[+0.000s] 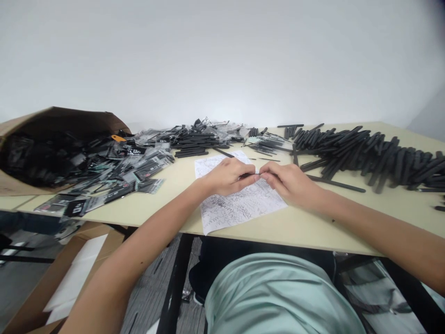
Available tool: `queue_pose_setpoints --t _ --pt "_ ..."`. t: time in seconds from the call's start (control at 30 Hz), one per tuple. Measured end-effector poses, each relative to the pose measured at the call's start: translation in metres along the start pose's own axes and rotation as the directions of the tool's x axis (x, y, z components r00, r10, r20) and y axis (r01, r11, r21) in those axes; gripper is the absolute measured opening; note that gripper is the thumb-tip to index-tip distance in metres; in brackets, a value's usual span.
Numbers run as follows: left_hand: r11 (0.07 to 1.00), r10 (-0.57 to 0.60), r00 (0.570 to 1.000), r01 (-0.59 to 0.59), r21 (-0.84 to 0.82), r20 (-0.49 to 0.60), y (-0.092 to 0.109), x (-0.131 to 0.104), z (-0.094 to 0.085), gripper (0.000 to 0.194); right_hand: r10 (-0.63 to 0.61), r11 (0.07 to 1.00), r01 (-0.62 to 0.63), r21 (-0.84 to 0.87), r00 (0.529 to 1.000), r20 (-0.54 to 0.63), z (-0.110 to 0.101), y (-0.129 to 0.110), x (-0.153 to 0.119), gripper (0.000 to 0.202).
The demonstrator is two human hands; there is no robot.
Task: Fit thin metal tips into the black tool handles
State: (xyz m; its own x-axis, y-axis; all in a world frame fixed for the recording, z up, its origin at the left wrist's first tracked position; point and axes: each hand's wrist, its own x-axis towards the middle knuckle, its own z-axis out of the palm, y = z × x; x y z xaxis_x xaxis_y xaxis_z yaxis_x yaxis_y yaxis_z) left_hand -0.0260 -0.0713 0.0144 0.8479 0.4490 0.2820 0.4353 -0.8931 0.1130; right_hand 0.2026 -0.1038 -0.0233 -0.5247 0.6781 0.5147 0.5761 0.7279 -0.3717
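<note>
My left hand (229, 177) is closed around a black pen (247, 175) held level over a scribbled sheet of paper (239, 208). Facing it, my right hand (285, 181) pinches the thin dark end that sticks out of the pen. Whether that end is a separate refill I cannot tell, as my fingers cover most of it. The paper lies beneath both hands, covered in dark pen squiggles. Just beyond them is a bunch of thin pen refills (267, 143), a few lying loose.
A long heap of black pens (351, 150) fills the right side. At the left, clear packets (149, 167) spill from a tipped cardboard box (21, 188). More black pens (194, 141) lie at the back. An open carton (81, 269) stands below the table's front edge.
</note>
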Motion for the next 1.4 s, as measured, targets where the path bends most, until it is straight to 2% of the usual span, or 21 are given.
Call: queue_pose_setpoints --t 0.2,0.37,0.57,0.67,0.73,0.77,0.83,0.9,0.93,1.0,1.1,1.13,1.17,1.23,1.33,1.4 --pt "0.998 0.031 0.999 -0.029 0.063 -0.043 0.002 0.001 0.004 0.038 0.049 0.992 -0.051 0.112 0.999 0.015 -0.001 -0.003 0.0 0.024" --pt "0.998 0.014 0.999 -0.011 0.062 -0.047 0.002 0.002 0.008 0.042 0.113 0.966 -0.124 0.227 0.992 0.064 0.0 -0.006 -0.001 0.029" --pt "0.993 -0.048 0.998 0.052 0.109 -0.04 -0.003 0.004 0.005 0.041 0.087 0.985 -0.093 0.146 0.995 0.051 0.0 0.001 0.004 0.027" --pt "0.991 -0.11 0.989 0.117 0.065 -0.097 -0.017 0.002 -0.003 0.042 0.085 0.993 -0.086 0.085 0.996 0.009 -0.004 0.008 0.006 0.021" --pt "0.972 -0.213 0.956 0.229 0.058 -0.202 -0.034 -0.001 -0.008 0.041 0.1 0.995 -0.098 0.027 0.994 -0.053 -0.008 0.013 0.006 0.019" --pt "0.949 -0.283 0.924 0.308 0.066 -0.257 -0.045 -0.004 -0.011 0.037 0.107 0.994 -0.107 -0.005 0.99 -0.089 -0.011 0.016 0.007 0.019" --pt "0.878 -0.415 0.825 0.473 0.067 -0.385 -0.068 -0.011 -0.014 0.028 0.112 0.989 -0.125 -0.075 0.98 -0.163 -0.018 0.024 0.007 0.015" --pt "0.812 -0.507 0.741 0.582 0.043 -0.44 -0.092 -0.02 -0.016 0.025 0.105 0.978 -0.144 -0.154 0.966 -0.236 -0.028 0.033 0.008 0.014" --pt "0.783 -0.543 0.711 0.621 0.037 -0.448 -0.103 -0.025 -0.016 0.025 0.1 0.968 -0.157 -0.194 0.957 -0.274 -0.035 0.038 0.008 0.015" --pt "0.756 -0.576 0.704 0.652 0.056 -0.415 -0.124 -0.034 -0.015 0.031 0.109 0.944 -0.216 -0.25 0.918 -0.382 -0.05 0.05 0.008 0.017" --pt "0.766 -0.584 0.767 0.629 0.134 -0.264 -0.148 -0.043 -0.008 0.04 0.137 0.895 -0.36 -0.265 0.785 -0.604 -0.079 0.073 0.003 0.019" --pt "0.762 -0.592 0.779 0.624 0.172 -0.207 -0.154 -0.045 -0.005 0.043 0.136 0.873 -0.41 -0.266 0.727 -0.673 -0.089 0.081 0.0 0.018" --pt "0.757 -0.602 0.784 0.62 0.206 -0.149 -0.159 -0.046 -0.002 0.047 0.142 0.856 -0.442 -0.268 0.699 -0.701 -0.098 0.09 -0.004 0.019" --pt "0.751 -0.614 0.786 0.611 0.251 -0.077 -0.166 -0.047 0.004 0.05 0.162 0.797 -0.526 -0.296 0.659 -0.735 -0.114 0.107 -0.012 0.017" --pt "0.749 -0.621 0.783 0.61 0.257 -0.048 -0.172 -0.047 0.009 0.046 0.239 0.632 -0.689 -0.354 0.608 -0.757 -0.126 0.128 -0.02 0.019" --pt "0.748 -0.624 0.78 0.616 0.247 -0.055 -0.174 -0.047 0.01 0.045 0.284 0.53 -0.734 -0.424 0.625 -0.727 -0.127 0.135 -0.023 0.021"
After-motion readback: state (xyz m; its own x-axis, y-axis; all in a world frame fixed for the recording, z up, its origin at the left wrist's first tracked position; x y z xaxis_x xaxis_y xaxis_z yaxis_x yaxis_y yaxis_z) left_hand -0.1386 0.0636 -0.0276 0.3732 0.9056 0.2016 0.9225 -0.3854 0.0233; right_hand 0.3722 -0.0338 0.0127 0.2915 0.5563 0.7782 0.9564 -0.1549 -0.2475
